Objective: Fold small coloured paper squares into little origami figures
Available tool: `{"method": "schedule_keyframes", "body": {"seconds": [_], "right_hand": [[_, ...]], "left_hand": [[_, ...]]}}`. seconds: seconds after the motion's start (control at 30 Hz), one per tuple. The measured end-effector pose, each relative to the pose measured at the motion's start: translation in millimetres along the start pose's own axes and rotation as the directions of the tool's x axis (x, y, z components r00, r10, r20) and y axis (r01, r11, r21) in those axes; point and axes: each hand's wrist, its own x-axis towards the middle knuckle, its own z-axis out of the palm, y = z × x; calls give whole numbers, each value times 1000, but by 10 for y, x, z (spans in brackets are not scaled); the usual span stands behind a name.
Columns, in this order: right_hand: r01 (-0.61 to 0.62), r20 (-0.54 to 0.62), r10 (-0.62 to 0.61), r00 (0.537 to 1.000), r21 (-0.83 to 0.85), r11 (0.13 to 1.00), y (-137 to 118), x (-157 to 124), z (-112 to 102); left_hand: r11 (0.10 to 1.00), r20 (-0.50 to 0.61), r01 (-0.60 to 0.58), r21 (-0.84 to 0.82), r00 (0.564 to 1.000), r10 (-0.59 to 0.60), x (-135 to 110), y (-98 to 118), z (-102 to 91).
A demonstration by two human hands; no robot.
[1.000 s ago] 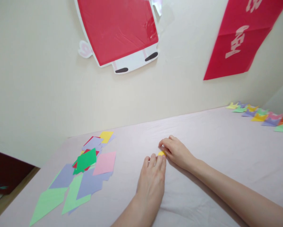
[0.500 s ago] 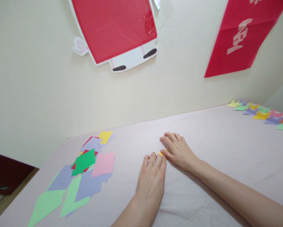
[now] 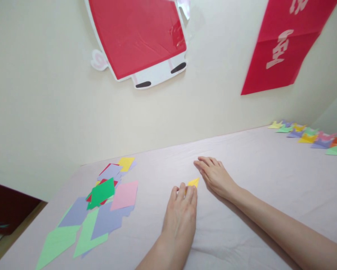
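Observation:
A small yellow paper piece lies on the pale pink cloth-covered surface. My left hand rests flat on the cloth, fingers stretched together, with its fingertips pressing on the near edge of the yellow paper. Just to the right of the paper lies my right hand, flat and open, fingers extended, apart from the paper. Most of the yellow piece is hidden under my left fingertips.
A loose heap of coloured paper squares in green, lilac, pink, red and yellow lies to the left. A row of folded paper shapes lines the far right edge. Red posters hang on the wall behind.
My right hand has let go of the yellow paper, opened flat and slid a little to the right. More of the yellow paper shows now. My left hand has stayed put.

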Motion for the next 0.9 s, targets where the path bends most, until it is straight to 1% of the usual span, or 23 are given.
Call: {"method": "schedule_keyframes", "body": {"seconds": [0.1, 0.3, 0.47, 0.6, 0.8, 0.9], "right_hand": [[14, -6, -14, 1000, 13, 1000, -61, -4, -7], [34, 46, -34, 998, -4, 999, -232, -36, 5], [24, 110, -20, 994, -36, 999, -236, -25, -18], [16, 108, -10, 994, -54, 998, -241, -18, -32], [18, 104, -12, 994, -61, 998, -255, -25, -34], [15, 99, -9, 995, -61, 998, -252, -24, -20]], "left_hand": [[1000, -5, -1, 18, 1000, 1, 1, 5, 18], [999, -1, -7, 39, 1000, 7, -101, 24, 55], [990, -5, 49, 131, 999, -48, -174, 89, 78], [989, 1, 56, 135, 998, -56, -184, 107, 74], [986, -27, 74, 150, 997, -70, -276, 74, 35], [985, -6, 89, 148, 996, -89, -317, 36, 21]]}}
